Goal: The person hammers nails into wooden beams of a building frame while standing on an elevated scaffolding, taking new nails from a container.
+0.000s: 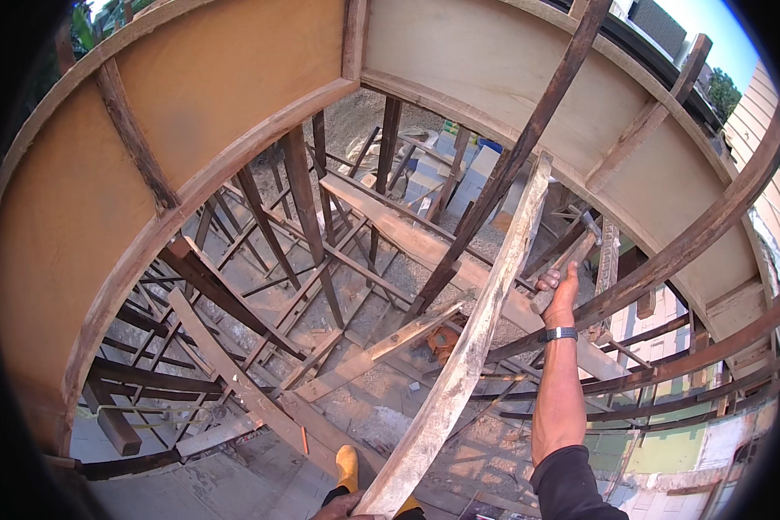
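Note:
My right hand [562, 293] is closed around the handle of a hammer [591, 227], held out right of centre with its head pointing up and away. A watch sits on that wrist. My left hand [341, 505], partly cut off by the lower edge, grips the near end of a long, pale, rough wooden plank [459, 373]. From there the plank slants up to the right, its far end by the lower rim of the formwork panel [468, 61]. A dark timber post [511, 165] crosses just left of the plank's upper part.
Curved panels with wooden ribs [134, 134] arch across the far side. Below are many props and braces, pale blocks [472, 182] and an orange object [443, 342]. A yellow boot [347, 468] stands on boards near an orange pencil-like stick [304, 440]. Curved timbers [702, 230] sweep along the right.

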The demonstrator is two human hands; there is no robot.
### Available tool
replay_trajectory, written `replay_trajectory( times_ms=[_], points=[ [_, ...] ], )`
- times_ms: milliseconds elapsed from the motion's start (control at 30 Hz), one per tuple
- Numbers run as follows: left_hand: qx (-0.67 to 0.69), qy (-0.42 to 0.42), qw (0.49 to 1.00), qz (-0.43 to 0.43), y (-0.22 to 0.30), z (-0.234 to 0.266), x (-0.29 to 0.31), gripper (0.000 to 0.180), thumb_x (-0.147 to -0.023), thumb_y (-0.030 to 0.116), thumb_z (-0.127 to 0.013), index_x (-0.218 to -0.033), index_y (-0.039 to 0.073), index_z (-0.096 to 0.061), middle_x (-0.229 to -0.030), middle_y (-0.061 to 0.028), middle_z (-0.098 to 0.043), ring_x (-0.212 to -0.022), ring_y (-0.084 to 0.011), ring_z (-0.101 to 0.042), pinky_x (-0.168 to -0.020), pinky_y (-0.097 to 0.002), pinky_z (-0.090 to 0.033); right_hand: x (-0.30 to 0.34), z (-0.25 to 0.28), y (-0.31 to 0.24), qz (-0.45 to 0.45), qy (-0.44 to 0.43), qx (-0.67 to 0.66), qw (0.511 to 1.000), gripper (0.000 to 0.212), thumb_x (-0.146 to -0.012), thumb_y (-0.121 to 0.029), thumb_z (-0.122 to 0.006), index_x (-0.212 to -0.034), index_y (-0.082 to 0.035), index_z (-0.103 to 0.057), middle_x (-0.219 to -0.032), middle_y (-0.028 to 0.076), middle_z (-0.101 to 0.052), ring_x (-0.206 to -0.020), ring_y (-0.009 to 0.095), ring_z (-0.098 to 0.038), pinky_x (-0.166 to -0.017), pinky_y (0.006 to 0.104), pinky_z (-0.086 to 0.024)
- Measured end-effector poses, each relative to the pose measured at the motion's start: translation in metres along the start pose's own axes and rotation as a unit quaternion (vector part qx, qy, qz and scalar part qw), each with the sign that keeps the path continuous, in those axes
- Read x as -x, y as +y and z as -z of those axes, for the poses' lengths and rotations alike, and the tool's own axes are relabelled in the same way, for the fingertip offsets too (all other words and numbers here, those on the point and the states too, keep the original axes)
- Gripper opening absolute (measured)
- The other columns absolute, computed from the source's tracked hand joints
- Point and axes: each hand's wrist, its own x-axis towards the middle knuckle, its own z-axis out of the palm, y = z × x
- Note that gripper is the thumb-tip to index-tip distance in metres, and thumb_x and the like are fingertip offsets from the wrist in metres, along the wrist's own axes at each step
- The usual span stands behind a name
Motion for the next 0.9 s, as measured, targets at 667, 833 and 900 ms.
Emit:
replay_trajectory(
  times_ms=[667, 833, 900],
  points=[
    [-0.068, 0.010, 0.997, 0.030, 0.009, 0.010, 0.003, 0.067, -0.087, 0.039, -0.069, -0.135, -0.005, -0.049, -0.117, -0.0106, -0.060, -0.109, -0.0160, -0.054, -0.095, -0.0295, -0.042, 0.116, -0.027, 0.045, 0.006, 0.072, 0.108, 0.992, 0.043, -0.097, -0.058, -0.052, -0.091, -0.015, -0.046, -0.062, -0.005, -0.037, -0.043, 0.007, -0.035, -0.039, 0.0237, -0.030],
    [-0.052, -0.010, 0.996, 0.070, 0.002, 0.017, -0.005, 0.074, -0.085, 0.048, -0.071, -0.138, 0.000, -0.049, -0.113, -0.0119, -0.061, -0.110, -0.0176, -0.056, -0.096, -0.0307, -0.042, 0.144, -0.041, 0.072, -0.070, 0.054, 0.135, 0.987, 0.044, -0.096, -0.059, -0.053, -0.092, -0.015, -0.045, -0.061, -0.005, -0.035, -0.043, 0.007, -0.035, -0.040, 0.0253, -0.031],
    [-0.070, 0.000, 0.996, 0.061, -0.001, 0.017, -0.003, 0.075, -0.086, 0.050, -0.070, -0.137, -0.001, -0.050, -0.112, -0.0121, -0.062, -0.109, -0.0174, -0.056, -0.096, -0.0309, -0.042, 0.149, -0.019, 0.052, -0.069, 0.008, 0.180, 0.981, 0.045, -0.095, -0.059, -0.054, -0.092, -0.015, -0.045, -0.062, -0.005, -0.036, -0.043, 0.007, -0.034, -0.040, 0.0250, -0.031]
  ],
)
